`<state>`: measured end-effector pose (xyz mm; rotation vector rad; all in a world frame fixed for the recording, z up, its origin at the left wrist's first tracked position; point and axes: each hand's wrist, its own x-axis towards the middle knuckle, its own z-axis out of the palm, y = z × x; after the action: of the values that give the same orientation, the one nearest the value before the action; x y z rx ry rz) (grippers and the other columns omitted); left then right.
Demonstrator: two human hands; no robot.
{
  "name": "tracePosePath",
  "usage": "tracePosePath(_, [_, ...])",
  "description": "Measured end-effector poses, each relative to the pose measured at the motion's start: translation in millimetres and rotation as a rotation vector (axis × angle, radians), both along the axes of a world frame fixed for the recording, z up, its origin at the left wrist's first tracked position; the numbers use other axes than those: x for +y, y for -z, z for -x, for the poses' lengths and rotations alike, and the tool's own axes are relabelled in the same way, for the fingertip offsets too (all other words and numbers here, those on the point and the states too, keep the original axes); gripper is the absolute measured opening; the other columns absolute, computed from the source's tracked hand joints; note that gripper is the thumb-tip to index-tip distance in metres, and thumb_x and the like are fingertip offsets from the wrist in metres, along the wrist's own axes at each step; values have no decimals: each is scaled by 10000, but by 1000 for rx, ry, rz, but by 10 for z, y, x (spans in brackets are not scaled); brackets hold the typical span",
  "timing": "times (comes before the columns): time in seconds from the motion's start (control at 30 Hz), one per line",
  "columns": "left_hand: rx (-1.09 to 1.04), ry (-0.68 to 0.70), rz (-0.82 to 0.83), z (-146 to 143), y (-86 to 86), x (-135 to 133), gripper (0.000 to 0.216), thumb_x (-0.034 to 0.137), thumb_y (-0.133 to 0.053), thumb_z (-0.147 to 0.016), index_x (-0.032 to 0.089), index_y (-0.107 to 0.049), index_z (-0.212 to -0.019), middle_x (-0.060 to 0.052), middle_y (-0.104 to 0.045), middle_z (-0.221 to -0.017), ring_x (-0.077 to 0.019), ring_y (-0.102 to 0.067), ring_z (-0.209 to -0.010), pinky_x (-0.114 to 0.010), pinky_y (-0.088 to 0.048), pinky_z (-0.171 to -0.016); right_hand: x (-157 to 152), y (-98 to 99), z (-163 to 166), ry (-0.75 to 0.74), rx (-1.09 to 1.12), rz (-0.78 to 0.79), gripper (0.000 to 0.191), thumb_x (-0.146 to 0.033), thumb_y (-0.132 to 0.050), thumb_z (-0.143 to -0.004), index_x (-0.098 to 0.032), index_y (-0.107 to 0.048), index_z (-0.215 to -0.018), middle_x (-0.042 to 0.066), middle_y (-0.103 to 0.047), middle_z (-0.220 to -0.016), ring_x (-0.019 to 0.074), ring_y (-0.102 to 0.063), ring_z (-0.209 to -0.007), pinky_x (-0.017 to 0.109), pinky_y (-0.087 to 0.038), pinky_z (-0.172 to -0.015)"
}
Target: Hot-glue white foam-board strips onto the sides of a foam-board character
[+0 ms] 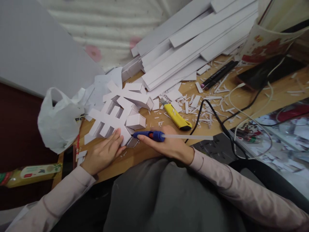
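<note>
A white three-dimensional character [109,117], built of foam board or thick card with raised side walls, lies on the wooden table. My left hand [103,153] rests on its near edge, fingers stretched out over the surface and the thumb beside the edge. In my right hand [172,145] is a blue glue gun [154,135], with a long translucent glue stick [190,137] jutting from its back. The gun's nozzle points left, at the near right side of the character. Whether the tip touches it I cannot tell. A yellow utility knife [177,116] lies beyond my right hand.
Long white board strips [193,48] are stacked at the back. Offcuts [205,109], black markers [219,74] and cables [217,117] lie to the right, near a printed bucket [270,45]. A white plastic bag [59,122] and a bottle [36,174] are at the left.
</note>
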<state>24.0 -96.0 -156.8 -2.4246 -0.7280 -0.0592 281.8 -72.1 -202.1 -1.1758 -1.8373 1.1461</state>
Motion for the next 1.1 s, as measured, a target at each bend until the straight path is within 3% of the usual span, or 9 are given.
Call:
tracePosePath(0.2, [17, -25, 6, 24, 13, -6, 226, 254, -476, -1027, 81, -582, -1128, -221, -747, -1138, -216, -762, -983, -289, -628, -824, -9, 22, -21, -34, 31, 6, 462, -627, -565, -911, -210, -745, -823, -2, -620, -654, 127, -509, -584, 280, -340, -544])
tracePosePath(0.53, [12, -38, 36, 59, 33, -26, 257, 226, -555, -988, 93, -557, -1208, -206, -729, -1191, -229, -740, -1050, -286, -596, -885, -21, 15, -45, 15, 8, -54, 526, -663, -591, -877, -198, -675, -647, -23, -538, -526, 101, -416, -481, 288, -274, -531])
tracePosePath(0.93, [0, -90, 103, 68, 45, -55, 293, 252, -619, -955, 129, -579, -1218, -206, -701, -1255, -261, -727, -1084, -318, -596, -897, -41, -8, -137, 23, -155, -98, 555, -696, -577, -870, -199, -628, -627, -13, -521, -527, 110, -402, -479, 293, -248, -526])
tracePosePath(1.1, [-13, -107, 180, 100, 19, -62, 271, 198, -584, -959, 124, -578, -1219, -221, -679, -1284, -292, -699, -1143, -371, -601, -924, -44, -50, -184, 33, -43, -47, 498, -648, -596, -885, -195, -664, -689, -8, -578, -594, 116, -475, -542, 275, -299, -543])
